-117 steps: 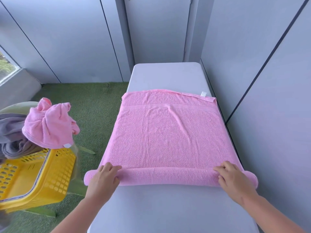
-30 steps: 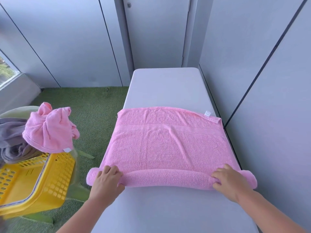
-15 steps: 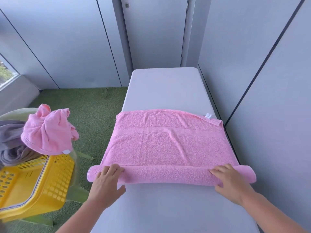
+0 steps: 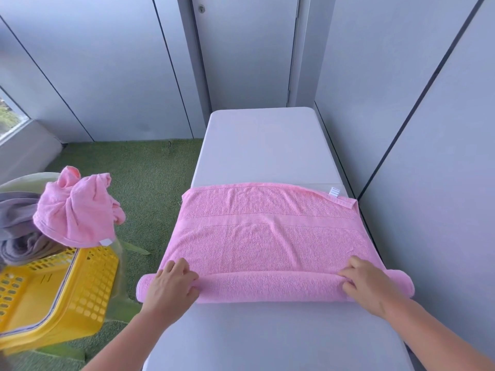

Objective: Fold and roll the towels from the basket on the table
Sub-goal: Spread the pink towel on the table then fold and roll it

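A pink towel [image 4: 267, 231] lies folded flat across the grey table [image 4: 262, 145], its near edge wound into a thick roll [image 4: 270, 287]. My left hand [image 4: 171, 285] curls over the roll's left end, fingers on top. On the right end sits my right hand [image 4: 367, 285], its fingers tucked into the seam where roll meets flat cloth. A white label [image 4: 334, 192] shows at the towel's far right corner. The yellow basket [image 4: 53, 295] stands to the left of the table, holding a crumpled pink towel [image 4: 75, 210] and a grey towel [image 4: 18, 231].
Grey wall panels run close along the table's right side [image 4: 428, 183] and behind it, with a door [image 4: 246, 49] at the far end. Green artificial turf [image 4: 150, 178] covers the floor on the left. The basket rests on a pale green seat [image 4: 26, 180].
The roll has grown thicker and moved away from me over the last seconds, and the flat part has shortened. Both hands have stayed on the roll's ends, fingers shifting forward.
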`<state>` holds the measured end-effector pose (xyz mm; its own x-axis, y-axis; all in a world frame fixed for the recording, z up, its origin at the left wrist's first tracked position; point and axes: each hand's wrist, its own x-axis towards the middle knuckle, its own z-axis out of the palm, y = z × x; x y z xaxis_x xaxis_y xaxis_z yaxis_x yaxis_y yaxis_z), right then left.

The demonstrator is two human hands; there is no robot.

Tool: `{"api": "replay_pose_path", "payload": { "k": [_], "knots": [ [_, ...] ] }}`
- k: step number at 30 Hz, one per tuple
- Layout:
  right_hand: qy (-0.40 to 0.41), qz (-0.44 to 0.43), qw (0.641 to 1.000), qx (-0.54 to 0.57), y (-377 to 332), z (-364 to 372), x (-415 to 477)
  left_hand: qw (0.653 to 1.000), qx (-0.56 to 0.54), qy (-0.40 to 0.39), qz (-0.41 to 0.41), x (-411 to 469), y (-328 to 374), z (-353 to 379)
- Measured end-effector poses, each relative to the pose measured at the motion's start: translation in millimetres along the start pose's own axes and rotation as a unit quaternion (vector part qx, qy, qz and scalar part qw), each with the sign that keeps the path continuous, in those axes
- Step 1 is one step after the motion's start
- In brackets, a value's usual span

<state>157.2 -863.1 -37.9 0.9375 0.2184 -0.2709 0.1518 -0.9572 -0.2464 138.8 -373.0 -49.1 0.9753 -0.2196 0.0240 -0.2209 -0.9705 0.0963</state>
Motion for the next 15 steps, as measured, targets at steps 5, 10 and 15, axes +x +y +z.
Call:
{"api": "replay_pose_path", "payload": {
  "k": [5,10,15],
  "knots": [
    [0.102,-0.016,0.994,0.029,-6,5,-8,0.996,-0.076,0.024,-0.033,-1,3,1],
    [0.081,-0.064,0.992,-0.068,-2,10,-16,0.999,-0.003,-0.032,-0.005,-9,5,1],
    [0.083,-0.056,0.990,-0.103,-4,9,-9,0.998,0.046,-0.041,-0.018,-1,11,4]
  ]
}}
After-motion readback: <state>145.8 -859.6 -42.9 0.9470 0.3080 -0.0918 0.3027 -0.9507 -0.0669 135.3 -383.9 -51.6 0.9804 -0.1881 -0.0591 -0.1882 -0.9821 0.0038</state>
